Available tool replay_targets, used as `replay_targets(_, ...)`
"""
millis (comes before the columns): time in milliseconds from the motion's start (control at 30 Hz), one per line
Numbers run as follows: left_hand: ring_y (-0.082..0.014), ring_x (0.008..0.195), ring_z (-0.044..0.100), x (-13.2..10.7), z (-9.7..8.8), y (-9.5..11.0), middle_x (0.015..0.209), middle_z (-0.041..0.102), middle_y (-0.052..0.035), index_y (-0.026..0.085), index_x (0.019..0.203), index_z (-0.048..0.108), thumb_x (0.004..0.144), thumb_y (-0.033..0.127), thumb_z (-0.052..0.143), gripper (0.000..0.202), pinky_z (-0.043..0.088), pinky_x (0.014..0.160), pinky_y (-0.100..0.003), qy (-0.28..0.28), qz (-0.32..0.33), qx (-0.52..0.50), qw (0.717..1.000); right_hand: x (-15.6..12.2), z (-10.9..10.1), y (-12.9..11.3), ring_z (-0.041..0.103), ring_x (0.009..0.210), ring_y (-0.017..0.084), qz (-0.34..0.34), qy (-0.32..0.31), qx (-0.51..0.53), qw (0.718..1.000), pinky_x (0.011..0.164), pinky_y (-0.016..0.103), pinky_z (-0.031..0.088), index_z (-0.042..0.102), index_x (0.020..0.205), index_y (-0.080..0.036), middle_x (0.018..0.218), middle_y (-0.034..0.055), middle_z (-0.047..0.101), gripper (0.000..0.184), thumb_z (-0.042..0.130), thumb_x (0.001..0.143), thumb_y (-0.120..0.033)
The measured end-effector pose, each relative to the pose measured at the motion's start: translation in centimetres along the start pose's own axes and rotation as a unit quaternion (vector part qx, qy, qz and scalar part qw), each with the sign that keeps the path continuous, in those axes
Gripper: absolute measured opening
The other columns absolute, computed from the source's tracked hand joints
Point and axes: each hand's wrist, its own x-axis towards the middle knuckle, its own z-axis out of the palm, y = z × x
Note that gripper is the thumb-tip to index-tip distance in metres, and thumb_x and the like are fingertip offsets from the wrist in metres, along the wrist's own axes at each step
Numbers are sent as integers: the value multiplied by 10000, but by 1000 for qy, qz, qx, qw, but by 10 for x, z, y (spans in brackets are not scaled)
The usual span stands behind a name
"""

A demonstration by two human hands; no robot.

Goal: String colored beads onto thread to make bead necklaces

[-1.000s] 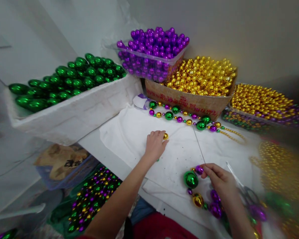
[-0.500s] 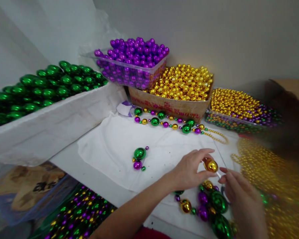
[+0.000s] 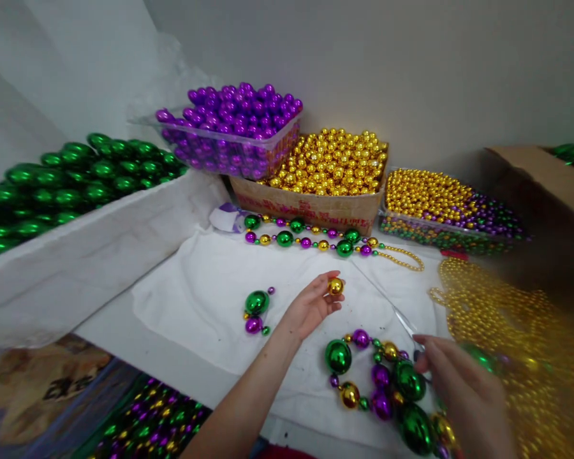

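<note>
My left hand [image 3: 310, 307] is raised a little over the white cloth [image 3: 205, 293] and pinches a small gold bead [image 3: 335, 285] at its fingertips. My right hand [image 3: 459, 389] is low at the right, fingers closed on a thin clear thread [image 3: 387, 301] that runs up and left over the cloth. Below the hands lies a strand of big green, purple and gold beads [image 3: 387, 382]. A small loose cluster of green and purple beads [image 3: 256, 309] sits on the cloth left of my left hand.
A white foam box of green beads [image 3: 67, 185] fills the left. At the back stand a clear tub of purple beads [image 3: 229, 131], a cardboard box of gold beads [image 3: 330, 166] and a tray of small strands [image 3: 449, 204]. A finished strand [image 3: 316, 236] lies before them. Gold strands [image 3: 511, 331] pile at right.
My left hand picked a gold bead off the cloth, carried it right toward the thread, then drew back left and up with it. The view swung right.
</note>
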Motion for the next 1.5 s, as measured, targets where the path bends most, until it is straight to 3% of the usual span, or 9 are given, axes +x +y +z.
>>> replay_targets(100, -104, 741, 609, -2, -14, 4, 1003, 627, -68, 196, 1111, 594, 822, 255, 621, 296, 493, 661, -213, 52, 20, -30, 998, -1, 8, 5, 596, 644, 193, -52, -62, -87, 993, 560, 238, 477, 686, 691, -197, 696, 37, 665, 342, 594, 771, -516)
replay_targets(233, -94, 739, 607, -3, -26, 5, 1010, 644, -69, 169, 1056, 616, 806, 217, 631, 254, 485, 648, -190, 80, 49, -48, 994, -2, 15, 9, 604, 588, 183, -81, -108, -152, 979, 519, 214, 472, 677, 728, -207, 626, 11, 642, 335, 551, 792, -511)
replay_targets(400, -100, 754, 610, -5, -34, 4, 1054, 645, -87, 148, 985, 624, 818, 249, 625, 196, 481, 651, -191, 95, 66, -49, 992, -6, 21, 9, 589, 576, 174, -98, -98, -170, 976, 548, 210, 471, 705, 784, -214, 600, 0, 616, 332, 533, 806, -497)
replay_targets(733, -103, 740, 609, -6, -32, 4, 1031, 642, -65, 157, 981, 601, 776, 261, 678, 243, 465, 630, -191, 118, 85, -25, 989, -5, 21, 14, 589, 634, 195, -82, -140, -197, 967, 627, 237, 468, 698, 854, -197, 629, 13, 597, 385, 499, 830, -526)
replay_targets(967, -106, 741, 615, -8, -32, 3, 1041, 645, -71, 153, 1002, 593, 759, 229, 697, 275, 457, 626, -197, 117, 92, -20, 989, -6, 24, 17, 558, 592, 176, -86, -143, -190, 967, 620, 229, 467, 697, 861, -183, 605, 6, 571, 376, 491, 847, -497)
replay_targets(1167, -113, 798, 620, -11, -27, -2, 1150, 618, -92, 184, 1159, 535, 772, 186, 682, 414, 457, 644, -204, 107, 77, -23, 991, -4, 34, 24, 568, 645, 173, -62, -173, -165, 969, 593, 219, 449, 692, 957, -165, 669, 10, 611, 386, 491, 861, -480)
replay_targets(1400, -114, 890, 605, -14, -26, -7, 1274, 550, -92, 195, 1147, 556, 794, 159, 658, 370, 458, 687, -201, 91, 82, -37, 992, -4, 36, 41, 617, 776, 208, -13, -185, -129, 974, 586, 225, 462, 682, 1022, -164, 856, 47, 685, 428, 538, 819, -512)
replay_targets(1500, -115, 916, 595, -16, -26, -6, 1303, 528, -89, 189, 1103, 583, 799, 151, 651, 314, 453, 695, -197, 74, 86, -36, 993, -7, 35, 44, 610, 696, 195, -3, -171, -124, 977, 536, 221, 453, 693, 997, -163, 774, 38, 672, 428, 565, 796, -519)
